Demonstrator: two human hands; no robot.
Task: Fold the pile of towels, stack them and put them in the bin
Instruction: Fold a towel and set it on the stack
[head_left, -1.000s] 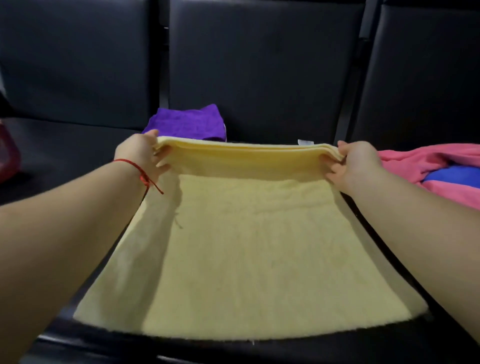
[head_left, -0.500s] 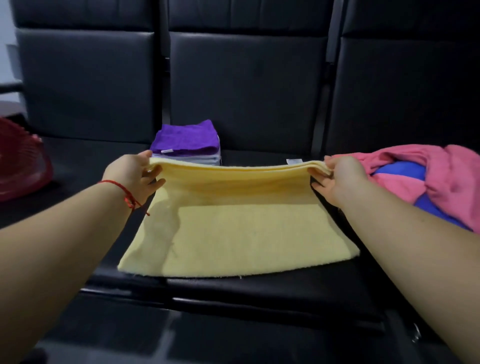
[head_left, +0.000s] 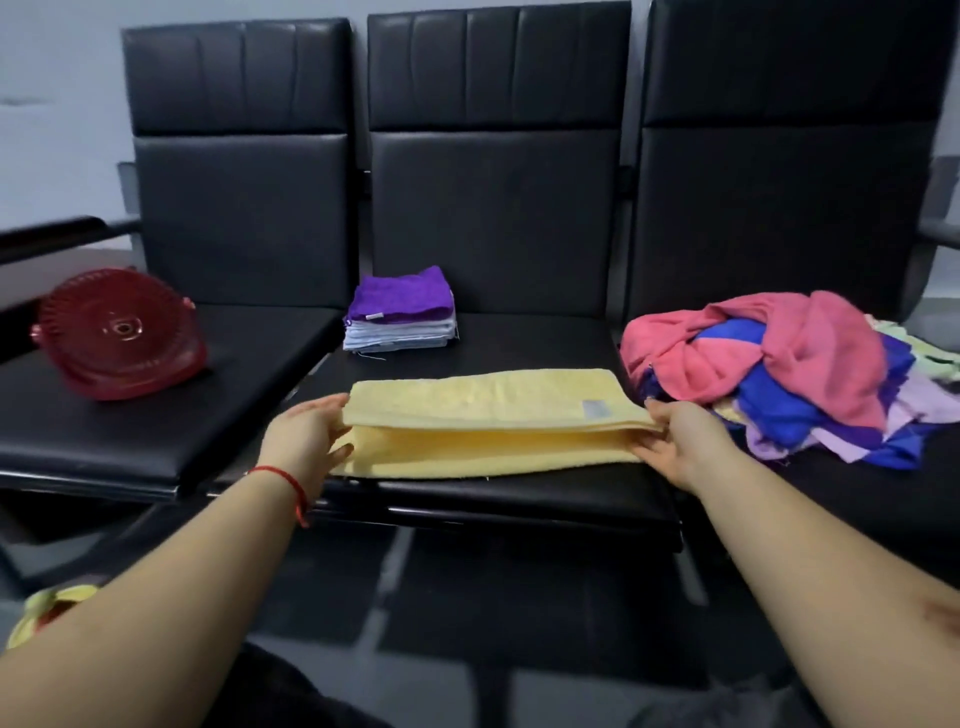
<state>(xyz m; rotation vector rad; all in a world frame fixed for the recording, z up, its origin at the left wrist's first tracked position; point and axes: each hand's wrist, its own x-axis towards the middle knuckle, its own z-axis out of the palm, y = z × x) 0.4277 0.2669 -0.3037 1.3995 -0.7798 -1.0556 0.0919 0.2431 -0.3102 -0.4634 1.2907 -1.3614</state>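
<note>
A yellow towel (head_left: 488, 400) lies folded over on the middle black seat, its upper layer held slightly above the lower one. My left hand (head_left: 306, 436) pinches the upper layer's left corner. My right hand (head_left: 675, 441) pinches its right corner. Behind it stands a stack of folded towels (head_left: 400, 312) with a purple one on top. A loose pile of pink, blue and lilac towels (head_left: 779, 369) covers the right seat. A red bin (head_left: 119, 338) lies tipped on its side on the left seat.
Three black chairs (head_left: 498, 171) stand in a row with upright backs. The middle seat's front edge (head_left: 493, 509) runs just below the towel. A yellow and red item (head_left: 47, 613) shows at the lower left near my arm.
Both hands have brought the towel's far edge toward me and down over the near half. The camera has drawn back, so the bin and the whole pile are in sight.
</note>
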